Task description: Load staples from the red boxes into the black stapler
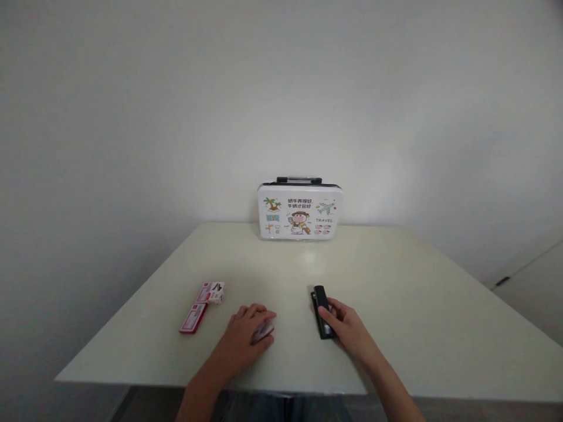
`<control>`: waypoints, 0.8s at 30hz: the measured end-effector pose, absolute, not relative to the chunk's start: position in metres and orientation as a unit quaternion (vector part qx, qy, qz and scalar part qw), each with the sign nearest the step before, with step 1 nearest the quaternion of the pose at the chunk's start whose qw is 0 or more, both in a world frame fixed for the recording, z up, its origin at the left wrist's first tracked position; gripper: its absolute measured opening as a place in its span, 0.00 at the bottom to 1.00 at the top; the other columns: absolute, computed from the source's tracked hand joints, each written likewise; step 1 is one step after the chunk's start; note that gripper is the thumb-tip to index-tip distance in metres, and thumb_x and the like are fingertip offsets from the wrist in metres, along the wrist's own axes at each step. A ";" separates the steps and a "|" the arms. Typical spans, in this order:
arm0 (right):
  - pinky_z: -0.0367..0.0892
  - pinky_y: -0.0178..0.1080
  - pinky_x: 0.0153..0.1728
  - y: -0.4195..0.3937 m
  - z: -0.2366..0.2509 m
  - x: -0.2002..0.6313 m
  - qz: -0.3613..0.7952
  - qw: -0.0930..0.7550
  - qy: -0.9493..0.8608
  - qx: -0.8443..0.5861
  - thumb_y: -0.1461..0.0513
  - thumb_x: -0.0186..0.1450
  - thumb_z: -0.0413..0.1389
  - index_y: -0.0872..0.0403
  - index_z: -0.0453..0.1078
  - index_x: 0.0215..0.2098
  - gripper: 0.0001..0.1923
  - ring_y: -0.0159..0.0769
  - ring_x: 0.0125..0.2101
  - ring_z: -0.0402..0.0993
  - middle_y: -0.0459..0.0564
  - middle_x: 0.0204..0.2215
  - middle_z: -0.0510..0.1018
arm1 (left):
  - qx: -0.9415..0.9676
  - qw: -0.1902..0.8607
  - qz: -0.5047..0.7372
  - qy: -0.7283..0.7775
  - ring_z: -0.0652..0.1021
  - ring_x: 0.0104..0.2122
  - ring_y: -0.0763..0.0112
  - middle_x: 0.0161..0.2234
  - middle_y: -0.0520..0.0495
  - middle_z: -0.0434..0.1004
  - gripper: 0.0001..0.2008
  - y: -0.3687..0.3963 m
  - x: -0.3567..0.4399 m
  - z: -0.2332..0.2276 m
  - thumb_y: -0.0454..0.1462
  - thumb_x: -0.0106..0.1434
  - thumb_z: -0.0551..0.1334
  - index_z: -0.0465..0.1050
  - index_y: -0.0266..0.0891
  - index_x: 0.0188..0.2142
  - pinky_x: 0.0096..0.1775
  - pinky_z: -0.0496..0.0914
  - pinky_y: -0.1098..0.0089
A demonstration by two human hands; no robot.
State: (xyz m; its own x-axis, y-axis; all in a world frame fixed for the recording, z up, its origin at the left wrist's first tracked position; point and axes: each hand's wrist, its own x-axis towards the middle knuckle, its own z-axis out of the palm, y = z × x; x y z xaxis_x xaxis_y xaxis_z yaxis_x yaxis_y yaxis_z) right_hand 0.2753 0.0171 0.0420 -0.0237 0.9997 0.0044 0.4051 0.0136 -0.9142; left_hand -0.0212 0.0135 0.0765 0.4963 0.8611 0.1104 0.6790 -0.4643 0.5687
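A: Setting: pale cream tabletop against a plain white wall. Items on it?

B: Item one, black stapler, lying lengthwise near the front edge, a little right of centre, its long axis running toward the back edge. The right hand rests on its near end, thumb and fingers laid along its top and side; grip closed lightly around the stapler, which still sits on the surface.

A: And the other hand?

B: Left hand, close to the front edge, left of the stapler and apart from it. Its fingers curl over a small pinkish-white object, partly covered; what it is cannot be told. Grip narrow, holding that object against the tabletop.

A: Further entries?

B: Item three, flat red and white packet, left of the left hand, near the front-left part of the tabletop. Item four, small white and red box, just behind the packet, near it. Item five, white case with cartoon travel prints and a dark handle, standing upright at the middle of the back edge, against the wall, well apart from both hands.
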 end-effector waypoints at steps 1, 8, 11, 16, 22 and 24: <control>0.54 0.32 0.17 0.011 0.039 0.272 0.419 0.399 -0.577 -0.577 0.40 0.68 0.53 0.55 0.70 0.58 0.33 0.27 0.17 0.57 0.37 0.21 0.59 | 0.820 0.224 0.202 0.486 0.72 0.52 0.59 0.52 0.50 0.73 0.20 0.016 -0.029 0.072 0.37 0.61 0.63 0.74 0.54 0.53 0.54 0.65 0.60; 0.60 0.31 0.11 -0.006 0.029 0.217 0.489 0.474 -0.495 -0.539 0.41 0.67 0.57 0.55 0.68 0.61 0.34 0.26 0.13 0.61 0.38 0.23 0.63 | 0.719 0.146 0.298 0.611 0.77 0.42 0.60 0.46 0.45 0.71 0.13 0.011 0.023 0.051 0.45 0.73 0.52 0.72 0.46 0.48 0.45 0.68 0.61; 0.60 0.31 0.11 -0.003 0.033 0.197 0.486 0.475 -0.508 -0.529 0.42 0.67 0.57 0.55 0.70 0.59 0.32 0.26 0.12 0.61 0.38 0.23 0.64 | 0.707 0.149 0.315 0.615 0.77 0.40 0.60 0.45 0.44 0.71 0.15 0.008 0.050 0.048 0.42 0.75 0.47 0.72 0.45 0.45 0.43 0.68 0.61; 0.56 0.31 0.11 -0.001 0.038 0.189 0.468 0.469 -0.528 -0.531 0.42 0.67 0.56 0.55 0.71 0.57 0.31 0.26 0.12 0.60 0.37 0.21 0.63 | 0.708 0.184 0.342 0.589 0.78 0.44 0.62 0.49 0.43 0.72 0.17 0.002 0.043 0.051 0.35 0.74 0.45 0.70 0.45 0.51 0.47 0.71 0.61; 0.55 0.33 0.16 -0.002 0.039 0.191 0.457 0.465 -0.534 -0.538 0.41 0.67 0.56 0.57 0.71 0.58 0.33 0.29 0.16 0.60 0.38 0.19 0.63 | 0.778 0.285 0.327 0.455 0.73 0.58 0.61 0.59 0.45 0.71 0.28 -0.008 0.000 0.056 0.33 0.62 0.63 0.66 0.48 0.61 0.59 0.70 0.61; 0.55 0.34 0.18 -0.002 0.039 0.191 0.451 0.464 -0.539 -0.539 0.41 0.66 0.56 0.58 0.72 0.57 0.34 0.31 0.18 0.61 0.39 0.20 0.64 | 0.787 0.315 0.322 0.423 0.69 0.62 0.59 0.62 0.44 0.68 0.31 -0.009 -0.005 0.054 0.32 0.60 0.66 0.66 0.48 0.62 0.63 0.66 0.58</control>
